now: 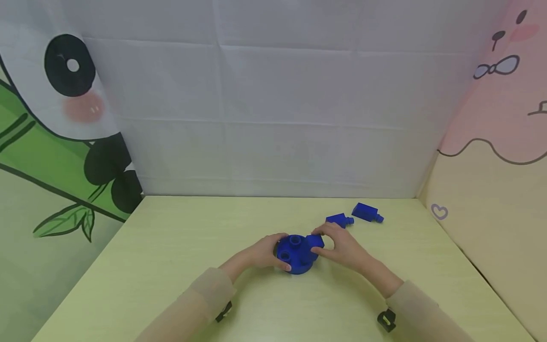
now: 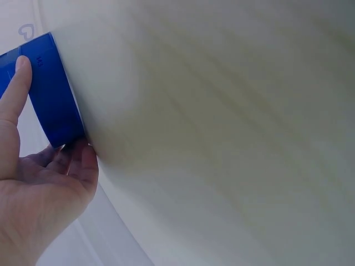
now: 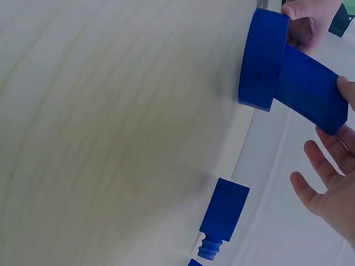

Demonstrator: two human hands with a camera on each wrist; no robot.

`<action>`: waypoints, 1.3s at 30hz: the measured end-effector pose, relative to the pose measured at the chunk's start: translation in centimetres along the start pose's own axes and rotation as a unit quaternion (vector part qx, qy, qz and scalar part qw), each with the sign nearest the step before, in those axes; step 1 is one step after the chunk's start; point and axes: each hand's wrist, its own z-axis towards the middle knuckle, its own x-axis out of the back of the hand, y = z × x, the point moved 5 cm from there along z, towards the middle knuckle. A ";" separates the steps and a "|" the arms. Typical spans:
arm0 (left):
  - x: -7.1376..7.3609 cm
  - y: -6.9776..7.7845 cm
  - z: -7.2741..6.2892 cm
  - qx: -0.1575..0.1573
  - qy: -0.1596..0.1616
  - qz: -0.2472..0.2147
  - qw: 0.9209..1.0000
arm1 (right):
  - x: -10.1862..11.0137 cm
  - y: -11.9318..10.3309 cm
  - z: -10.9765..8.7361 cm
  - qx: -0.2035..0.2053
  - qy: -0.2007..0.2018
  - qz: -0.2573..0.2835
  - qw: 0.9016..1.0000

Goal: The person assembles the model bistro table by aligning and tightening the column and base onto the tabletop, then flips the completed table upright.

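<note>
A round blue base (image 1: 301,267) with raised round sockets in its top sits on the table. My left hand (image 1: 264,251) grips the base from its left side; in the left wrist view the thumb presses the blue wall (image 2: 52,94) while the other fingers curl at the opposite side. With thumb and index finger, my right hand (image 1: 344,247) pinches the outer end of a blue block (image 3: 310,88), its remaining fingers spread. That block stands tilted on the right part of the base, and its lower end is hidden where the two meet.
Behind the right hand lie two more blue blocks on their sides, a nearer one (image 1: 339,220) and a farther one (image 1: 365,212). In the right wrist view, the nearer shows a threaded end (image 3: 209,247). A white cloth wall (image 1: 273,156) borders the table's back edge.
</note>
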 end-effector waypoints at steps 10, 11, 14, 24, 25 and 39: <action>0.0 -0.2 0.3 -0.006 0.004 0.006 1.000 | -0.8 -0.3 -0.3 -0.116 0.037 0.011 0.993; 0.0 -0.1 0.3 -0.008 0.004 0.005 1.000 | -0.9 -0.3 -0.4 -0.124 0.037 0.009 0.992; 0.0 -0.1 0.4 -0.010 0.003 0.004 1.000 | -0.9 -0.3 -0.5 -0.132 0.034 0.007 0.991; -0.2 -0.2 0.5 -0.002 0.000 0.007 1.000 | 0.6 -0.7 -0.4 0.055 -0.077 0.037 0.995; -0.2 -0.2 0.5 -0.002 -0.001 0.006 1.000 | 0.8 -0.7 -0.4 0.076 -0.085 0.034 0.993; -0.3 -0.4 0.5 -0.014 0.006 0.022 1.000 | 0.7 -0.8 0.2 0.176 -0.071 -0.100 0.977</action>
